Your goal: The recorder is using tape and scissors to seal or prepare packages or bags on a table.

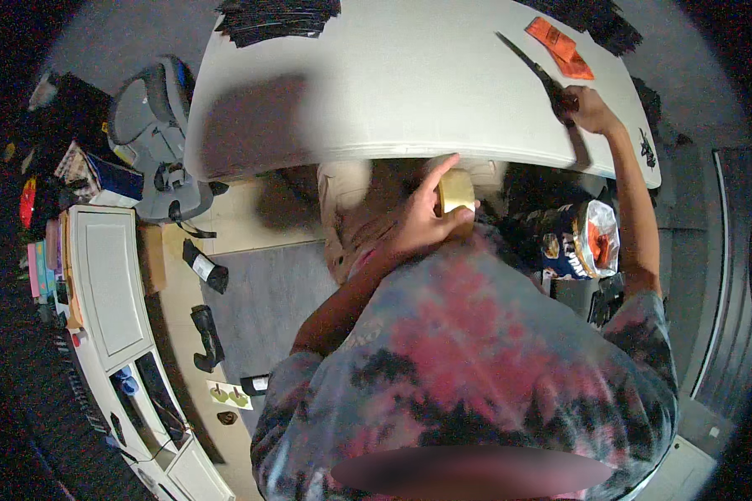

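My right hand (587,110) is closed round the handle end of a pair of dark scissors (536,68) above the right side of the white table (409,92). Their blades look shut and point to the far left. Two flat orange wrappers (560,48) lie just beyond them. Close to my lap, below the table's near edge, my left hand (426,213) grips a yellowish roll of tape (456,192) between thumb and fingers. Part of the roll is hidden by the hand.
Flat black strips (277,18) are piled at the table's far left, and another black pile (593,23) at the far right. An open bag (570,250) with orange bits stands by my right side. A grey child seat (154,125) and white cabinet (113,280) are left.
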{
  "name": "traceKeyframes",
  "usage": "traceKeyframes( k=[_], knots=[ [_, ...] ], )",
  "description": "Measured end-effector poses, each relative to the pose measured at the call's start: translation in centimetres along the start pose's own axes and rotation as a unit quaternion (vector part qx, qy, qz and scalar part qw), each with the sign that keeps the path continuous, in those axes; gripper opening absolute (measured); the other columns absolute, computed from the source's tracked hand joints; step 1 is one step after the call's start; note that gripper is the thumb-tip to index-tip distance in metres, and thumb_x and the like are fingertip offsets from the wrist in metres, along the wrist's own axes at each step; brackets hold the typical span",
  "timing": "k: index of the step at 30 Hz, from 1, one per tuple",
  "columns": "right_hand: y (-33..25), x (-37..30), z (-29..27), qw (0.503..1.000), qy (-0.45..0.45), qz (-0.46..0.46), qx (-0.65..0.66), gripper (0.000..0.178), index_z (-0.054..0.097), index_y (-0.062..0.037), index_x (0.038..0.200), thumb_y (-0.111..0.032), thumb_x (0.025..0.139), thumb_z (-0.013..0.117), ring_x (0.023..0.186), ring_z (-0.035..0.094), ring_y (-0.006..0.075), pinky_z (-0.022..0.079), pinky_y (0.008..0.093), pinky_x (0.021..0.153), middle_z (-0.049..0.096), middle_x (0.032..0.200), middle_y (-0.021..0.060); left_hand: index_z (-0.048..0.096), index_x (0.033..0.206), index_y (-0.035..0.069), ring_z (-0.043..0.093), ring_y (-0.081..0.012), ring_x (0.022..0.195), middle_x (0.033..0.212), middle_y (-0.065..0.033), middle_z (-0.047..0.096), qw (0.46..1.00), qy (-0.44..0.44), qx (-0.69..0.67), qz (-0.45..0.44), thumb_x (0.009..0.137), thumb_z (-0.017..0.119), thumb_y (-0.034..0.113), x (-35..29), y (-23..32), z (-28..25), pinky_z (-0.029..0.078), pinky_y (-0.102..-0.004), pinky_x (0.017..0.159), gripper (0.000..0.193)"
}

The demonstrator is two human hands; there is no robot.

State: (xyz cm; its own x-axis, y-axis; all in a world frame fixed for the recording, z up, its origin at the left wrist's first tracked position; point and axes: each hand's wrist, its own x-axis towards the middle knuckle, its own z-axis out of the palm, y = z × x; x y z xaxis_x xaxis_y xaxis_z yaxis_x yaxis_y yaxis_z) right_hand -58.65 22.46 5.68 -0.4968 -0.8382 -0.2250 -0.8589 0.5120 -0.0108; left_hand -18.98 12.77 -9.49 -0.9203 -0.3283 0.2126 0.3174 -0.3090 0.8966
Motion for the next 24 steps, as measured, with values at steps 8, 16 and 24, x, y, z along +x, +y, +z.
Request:
traceKeyframes(
  k=[8, 16, 24],
  knots=[
    [-0.7, -3.7, 0.7, 0.829, -0.135, -0.007, 0.542, 0.037, 0.064, 0.0008, 0.109, -0.012, 0.076, 0.074, 0.084, 0.058, 0.0109, 0.047, 0.0276, 0.075, 0.065, 0.092, 0.0030, 0.016, 0.158, 0.010, 0.066, -0.0264, 0.112, 0.120, -0.0108, 0.058, 0.999, -0.003, -0.018, -0.032, 0.091, 0.069, 0.000, -0.1, 0.4, 0.0, 0.052, -0.0362, 0.095, 0.086],
    [-4.8, -11.1, 0.2, 0.782, -0.202, -0.133, 0.574, 0.065, 0.063, 0.0009, 0.107, -0.042, 0.066, 0.090, 0.077, 0.057, 0.0118, 0.045, 0.0266, 0.066, 0.064, 0.091, 0.0062, 0.015, 0.157, 0.009, 0.066, -0.0265, 0.113, 0.120, -0.0129, 0.059, 0.998, 0.011, -0.035, -0.041, 0.092, 0.068, 0.001, -0.3, 0.4, 0.2, 0.052, -0.0372, 0.096, 0.085],
    [-1.0, -11.3, -1.8, 0.832, -0.299, -0.051, 0.466, 0.077, 0.067, 0.0050, 0.110, -0.047, 0.058, 0.091, 0.075, 0.058, 0.0130, 0.046, 0.0274, 0.066, 0.068, 0.097, 0.0098, 0.013, 0.157, 0.009, 0.066, -0.0260, 0.113, 0.126, -0.0167, 0.059, 0.999, 0.015, -0.031, -0.041, 0.092, 0.067, 0.001, -0.3, -0.3, 0.1, 0.052, -0.0380, 0.097, 0.085]
  ],
)
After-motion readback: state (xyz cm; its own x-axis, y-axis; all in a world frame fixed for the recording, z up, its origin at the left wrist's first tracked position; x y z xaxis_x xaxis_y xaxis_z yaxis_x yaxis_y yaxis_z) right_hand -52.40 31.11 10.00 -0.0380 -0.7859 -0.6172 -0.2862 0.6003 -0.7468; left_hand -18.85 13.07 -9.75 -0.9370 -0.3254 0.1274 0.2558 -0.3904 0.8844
